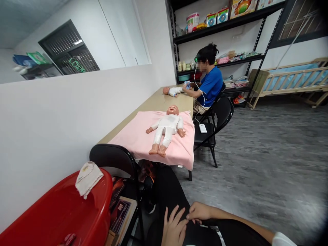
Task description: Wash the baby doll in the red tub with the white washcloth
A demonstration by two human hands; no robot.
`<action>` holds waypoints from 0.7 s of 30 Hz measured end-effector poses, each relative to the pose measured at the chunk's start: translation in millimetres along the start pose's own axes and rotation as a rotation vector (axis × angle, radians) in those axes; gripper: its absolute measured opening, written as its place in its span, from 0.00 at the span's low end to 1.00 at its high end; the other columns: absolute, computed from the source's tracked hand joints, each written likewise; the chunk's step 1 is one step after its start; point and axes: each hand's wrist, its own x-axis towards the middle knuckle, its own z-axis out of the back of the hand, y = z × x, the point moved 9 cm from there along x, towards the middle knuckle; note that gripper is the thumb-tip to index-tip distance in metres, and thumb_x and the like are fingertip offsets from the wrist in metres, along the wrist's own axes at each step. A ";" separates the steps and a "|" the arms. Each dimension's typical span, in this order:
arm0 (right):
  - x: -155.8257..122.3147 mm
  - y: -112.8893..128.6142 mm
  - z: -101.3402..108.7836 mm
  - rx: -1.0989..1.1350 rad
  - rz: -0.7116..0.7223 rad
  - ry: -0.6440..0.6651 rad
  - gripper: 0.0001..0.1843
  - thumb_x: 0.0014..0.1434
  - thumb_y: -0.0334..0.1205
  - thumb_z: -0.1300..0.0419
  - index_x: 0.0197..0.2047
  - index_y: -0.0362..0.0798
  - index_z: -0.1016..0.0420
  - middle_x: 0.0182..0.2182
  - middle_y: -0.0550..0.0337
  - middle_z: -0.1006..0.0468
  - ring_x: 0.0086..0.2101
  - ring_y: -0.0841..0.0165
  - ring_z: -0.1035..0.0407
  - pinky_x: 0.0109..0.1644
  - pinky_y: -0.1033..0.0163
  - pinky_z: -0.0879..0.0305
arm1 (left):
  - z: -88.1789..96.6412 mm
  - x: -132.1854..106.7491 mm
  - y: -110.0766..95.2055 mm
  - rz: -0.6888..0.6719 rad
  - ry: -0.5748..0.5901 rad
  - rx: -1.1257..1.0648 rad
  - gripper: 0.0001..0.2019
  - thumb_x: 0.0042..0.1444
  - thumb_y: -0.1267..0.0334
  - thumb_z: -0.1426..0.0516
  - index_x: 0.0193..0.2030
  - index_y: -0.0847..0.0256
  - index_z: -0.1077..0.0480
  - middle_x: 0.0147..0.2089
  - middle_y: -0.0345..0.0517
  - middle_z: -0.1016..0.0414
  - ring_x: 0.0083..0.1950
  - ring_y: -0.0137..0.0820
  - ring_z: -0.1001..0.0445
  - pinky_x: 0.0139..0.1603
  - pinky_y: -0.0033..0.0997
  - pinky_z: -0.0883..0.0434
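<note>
My left hand (pixel 174 228) rests on my black-trousered lap, its fingers spread and nothing held. Just beside it, my right hand (pixel 200 211) is closed, the fingertips curled together near the left hand's fingers. Whether anything is pinched there is hidden. Ahead of both hands, a baby doll (pixel 167 125) in white cloth lies face up on a pink towel (pixel 128 136), its feet toward me. The towel covers the near end of a tan table (pixel 151 102) and hangs over its edge.
A red tub (pixel 102 205) with a white cloth (pixel 89 177) on its rim stands left, beside a black folding chair (pixel 112 155). A person in blue (pixel 212 85) sits at the table's far end, handling something near a second doll (pixel 175 91). A power bank (pixel 202 128) lies on another chair.
</note>
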 end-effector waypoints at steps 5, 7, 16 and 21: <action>5.5 -1.2 3.9 -0.027 0.050 -0.039 0.28 0.56 0.65 0.31 0.23 0.47 0.23 0.15 0.63 0.30 0.18 0.74 0.40 0.26 0.68 0.45 | 2.1 -1.5 1.5 -0.055 -0.031 0.042 0.20 0.63 0.76 0.42 0.51 0.46 0.17 0.68 0.28 0.18 0.75 0.31 0.30 0.88 0.42 0.71; 6.1 -1.9 5.2 -0.030 0.057 -0.053 0.29 0.55 0.66 0.31 0.23 0.47 0.23 0.15 0.63 0.32 0.17 0.73 0.41 0.26 0.67 0.45 | 0.9 -2.0 1.3 -0.073 -0.024 0.060 0.19 0.64 0.74 0.41 0.51 0.46 0.17 0.68 0.30 0.18 0.75 0.32 0.29 0.88 0.43 0.72; 4.8 0.0 8.3 -0.036 0.055 -0.107 0.29 0.52 0.67 0.33 0.20 0.49 0.25 0.14 0.61 0.33 0.18 0.71 0.42 0.24 0.65 0.47 | 1.9 0.2 2.3 -0.052 -0.053 0.042 0.17 0.65 0.73 0.41 0.49 0.44 0.17 0.67 0.27 0.17 0.74 0.30 0.29 0.88 0.40 0.70; 1.2 5.3 9.3 -0.039 0.042 -0.125 0.32 0.51 0.71 0.36 0.18 0.50 0.28 0.14 0.62 0.34 0.17 0.71 0.43 0.24 0.65 0.47 | 2.5 -0.7 2.6 -0.032 -0.055 0.024 0.18 0.65 0.73 0.41 0.50 0.43 0.17 0.67 0.26 0.17 0.75 0.30 0.29 0.89 0.42 0.67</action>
